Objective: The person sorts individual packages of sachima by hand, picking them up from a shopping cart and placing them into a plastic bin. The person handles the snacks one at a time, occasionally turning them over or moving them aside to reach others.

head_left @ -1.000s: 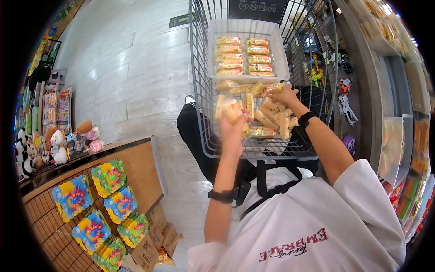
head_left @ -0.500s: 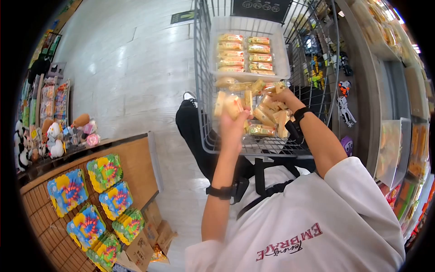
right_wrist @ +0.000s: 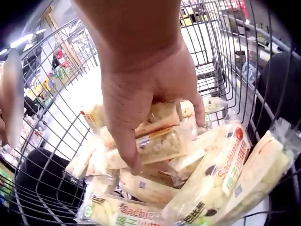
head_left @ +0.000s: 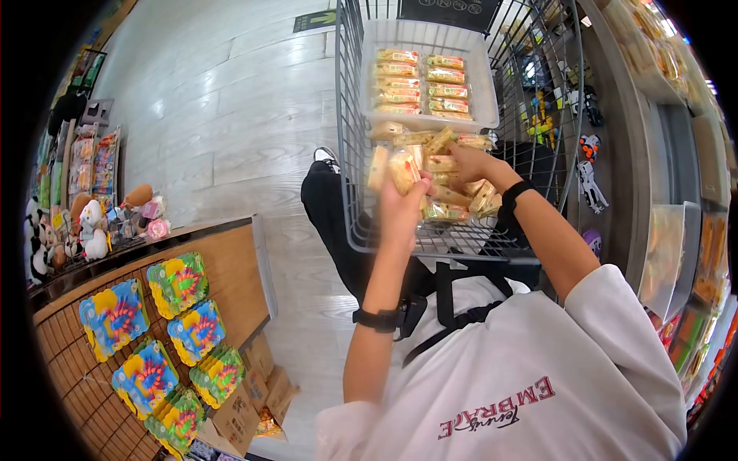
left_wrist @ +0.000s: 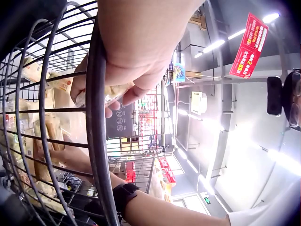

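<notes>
In the head view, my left hand [head_left: 400, 211] holds up a wrapped sandwich [head_left: 403, 170] over the near part of the cart. The left wrist view shows clear wrapping [left_wrist: 110, 94] between its thumb and fingers. My right hand [head_left: 470, 165] reaches down into a loose pile of similar packets. Seen from the right wrist, its thumb and fingers straddle a clear-wrapped sandwich [right_wrist: 162, 143], the thumb against its side and some fingers hidden behind. Printed packets [right_wrist: 221, 174] lie tilted over one another around it. Beyond the pile, a white tray [head_left: 486, 84] holds two rows of packets.
The wire shopping cart [head_left: 350, 146] surrounds the pile and tray, its near rim [left_wrist: 96, 117] below my forearms. Shelving [head_left: 623, 154] with toys along its base stands close on the right. At left is a wooden display [head_left: 231, 269] hung with colourful packs.
My right hand has moved left from the pile's right side towards its middle, leaving a packet near the tray's right corner. My left hand keeps its sandwich, which has turned slightly.
</notes>
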A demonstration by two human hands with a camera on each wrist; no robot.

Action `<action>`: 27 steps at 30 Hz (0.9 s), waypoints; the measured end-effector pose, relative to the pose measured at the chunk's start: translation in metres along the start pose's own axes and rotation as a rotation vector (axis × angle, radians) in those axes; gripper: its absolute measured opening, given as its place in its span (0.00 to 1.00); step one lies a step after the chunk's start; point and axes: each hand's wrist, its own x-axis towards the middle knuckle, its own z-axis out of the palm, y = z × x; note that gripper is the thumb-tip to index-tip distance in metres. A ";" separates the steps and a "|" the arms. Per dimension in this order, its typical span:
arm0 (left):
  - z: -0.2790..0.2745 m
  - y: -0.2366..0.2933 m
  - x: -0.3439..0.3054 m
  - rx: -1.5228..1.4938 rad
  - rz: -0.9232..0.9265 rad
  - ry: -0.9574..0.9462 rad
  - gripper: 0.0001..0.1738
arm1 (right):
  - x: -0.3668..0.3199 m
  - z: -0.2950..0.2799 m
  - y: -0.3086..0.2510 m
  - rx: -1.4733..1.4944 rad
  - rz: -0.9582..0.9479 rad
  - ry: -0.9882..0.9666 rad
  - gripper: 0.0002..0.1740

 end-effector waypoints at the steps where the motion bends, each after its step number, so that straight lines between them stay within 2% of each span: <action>1: -0.001 -0.001 0.000 -0.001 0.002 0.006 0.14 | -0.003 -0.004 -0.007 -0.001 -0.005 -0.003 0.59; 4: -0.003 -0.005 0.002 0.011 0.015 0.010 0.13 | 0.002 -0.002 -0.011 -0.095 0.049 -0.100 0.60; 6: -0.002 -0.006 0.002 0.007 0.017 0.008 0.12 | 0.020 0.010 -0.002 0.003 0.142 -0.353 0.60; 10: -0.003 -0.007 0.001 0.019 0.026 0.017 0.12 | 0.014 0.017 -0.007 -0.014 0.080 -0.253 0.54; 12: -0.002 -0.006 0.003 0.042 0.024 0.033 0.14 | 0.016 0.006 -0.009 0.036 0.102 -0.385 0.52; 16: -0.004 -0.007 0.003 -0.008 0.024 0.017 0.16 | 0.027 0.004 -0.014 -0.028 0.068 -0.507 0.53; 18: -0.005 -0.007 0.004 0.006 0.028 0.003 0.18 | 0.040 0.003 -0.014 -0.167 0.141 -0.711 0.54; 21: -0.005 -0.006 0.004 0.007 0.028 0.012 0.18 | 0.039 0.007 -0.003 -0.119 0.118 -0.633 0.55; 22: -0.004 -0.006 0.004 0.008 0.028 0.016 0.18 | 0.038 0.008 0.001 -0.115 0.084 -0.547 0.55; 27: -0.005 -0.006 0.006 -0.008 0.031 0.017 0.17 | 0.047 0.003 0.004 0.079 0.165 -0.653 0.58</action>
